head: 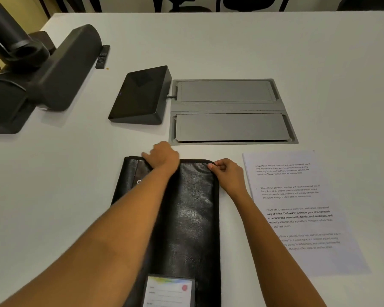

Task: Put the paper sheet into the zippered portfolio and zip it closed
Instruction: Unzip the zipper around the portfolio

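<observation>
Two bare hands meet at the far edge of a black zippered portfolio (193, 213), which lies flat on the white desk (53, 196) directly before the person, its long sides running away from them. The left hand (162, 157) reaches across the portfolio's cover and grips that far edge near its middle, fingers (145, 156) curled over the rim. The right hand (227, 173) sits at the portfolio's far right corner, thumb and forefinger pinched together on the edge there; whether a zip pull lies between them cannot be told. A white label card (169, 291) with a red spot shows in a clear pocket at the portfolio's near end. The paper sheet (297, 209), printed with several blocks of text, lies flat on the desk just to the right of the portfolio, apart from it and untouched by either hand. Beyond the portfolio's far edge, a grey cable hatch (231, 111) with two closed flaps is set into the desk. A dark wedge-shaped touch panel (140, 95) stands beyond the portfolio and left of the hatch, joined to it by a short cable. Farther off to the portfolio's left stands a large black camera unit (42, 69), with a slim remote control (103, 56) lying beside it.
</observation>
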### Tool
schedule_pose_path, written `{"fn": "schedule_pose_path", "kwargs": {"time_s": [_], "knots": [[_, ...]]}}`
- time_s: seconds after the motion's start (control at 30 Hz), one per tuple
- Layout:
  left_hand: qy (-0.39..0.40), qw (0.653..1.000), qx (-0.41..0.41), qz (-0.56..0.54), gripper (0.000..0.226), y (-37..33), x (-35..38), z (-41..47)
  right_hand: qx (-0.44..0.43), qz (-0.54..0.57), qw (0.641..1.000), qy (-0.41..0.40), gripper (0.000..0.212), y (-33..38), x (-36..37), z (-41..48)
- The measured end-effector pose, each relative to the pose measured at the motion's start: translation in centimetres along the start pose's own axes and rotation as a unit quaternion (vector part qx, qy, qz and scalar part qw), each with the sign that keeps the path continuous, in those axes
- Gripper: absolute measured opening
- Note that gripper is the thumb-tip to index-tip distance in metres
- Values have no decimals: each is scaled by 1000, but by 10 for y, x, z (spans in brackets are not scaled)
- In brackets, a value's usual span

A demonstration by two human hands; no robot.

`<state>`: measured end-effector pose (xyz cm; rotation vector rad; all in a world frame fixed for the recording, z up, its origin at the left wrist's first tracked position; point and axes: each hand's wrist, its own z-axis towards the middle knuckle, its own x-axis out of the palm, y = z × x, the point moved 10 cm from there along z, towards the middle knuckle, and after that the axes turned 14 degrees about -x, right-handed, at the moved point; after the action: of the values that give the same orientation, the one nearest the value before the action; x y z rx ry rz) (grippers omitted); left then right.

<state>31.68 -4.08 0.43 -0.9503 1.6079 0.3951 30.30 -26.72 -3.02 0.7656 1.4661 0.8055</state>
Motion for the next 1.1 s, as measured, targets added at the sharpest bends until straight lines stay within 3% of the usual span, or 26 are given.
{"fn": "schedule_pose_path", "kwargs": {"time_s": [0.13, 0.43, 0.57, 0.77, 0.97, 1.1], "knots": [[-27, 1000, 10, 3, 18, 16, -15, 16, 0, 2, 1000, 2, 30, -1, -2, 1], [-8, 980, 182, -82, 26, -56, 4, -57, -22, 12, 1000, 9, 26, 13, 9, 10], [2, 978, 177, -115, 23, -60, 9, -62, -38, 10, 999, 34, 24, 18, 14, 17], [47, 961, 163, -220, 18, -50, 10, -51, -25, 66, 995, 68, 25, 22, 21, 29], [100, 934, 239, -244, 22, -48, 14, -50, 16, 100, 993, 57, 12, 20, 19, 42], [142, 915, 274, -261, 19, -43, 22, -51, 21, 124, 990, 65, 18, 15, 19, 45]]}}
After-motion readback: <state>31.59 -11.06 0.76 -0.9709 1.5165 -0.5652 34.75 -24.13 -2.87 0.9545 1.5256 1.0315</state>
